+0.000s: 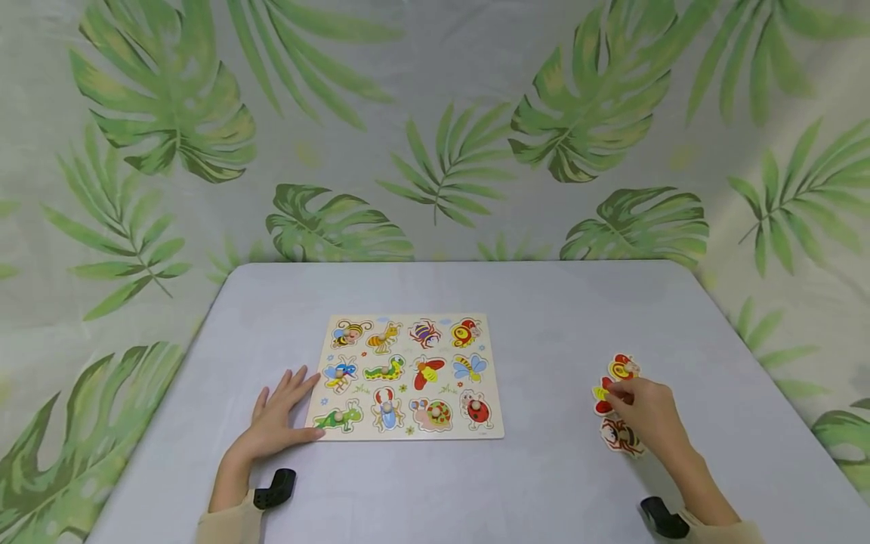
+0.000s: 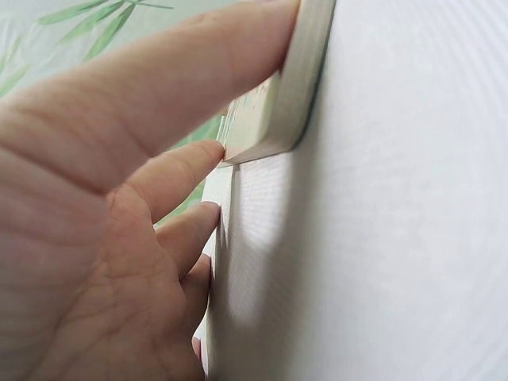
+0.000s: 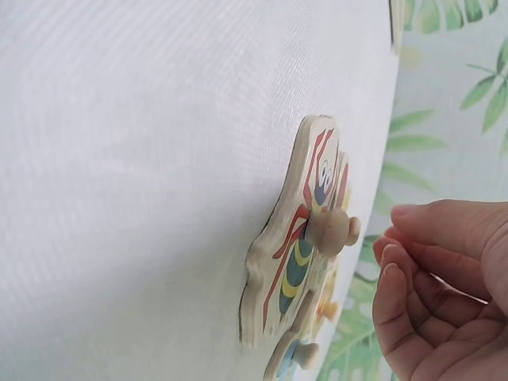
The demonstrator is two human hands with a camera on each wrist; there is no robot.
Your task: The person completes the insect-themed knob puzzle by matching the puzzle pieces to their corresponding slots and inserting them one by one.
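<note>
A wooden insect puzzle board (image 1: 370, 384) lies left of the table's middle, with knobbed pieces in several slots. My left hand (image 1: 275, 419) is spread at its left side, thumb and fingertips touching the edge; the left wrist view shows the thumb (image 2: 198, 63) against the corner. On the right lie a red-and-yellow butterfly piece (image 1: 622, 366), a red moth piece (image 1: 602, 399) and a spider piece (image 1: 621, 437), close together. My right hand (image 1: 649, 412) hovers over the moth piece, fingers loosely curled. The right wrist view shows a gap between its fingertips and the wooden knobs (image 3: 327, 232).
In the right wrist view, another piece with a blue patch (image 3: 287, 361) lies beside the spider; the hand hides it in the head view. White cloth covers the table (image 1: 544, 302). A leaf-patterned curtain (image 1: 442, 113) hangs behind.
</note>
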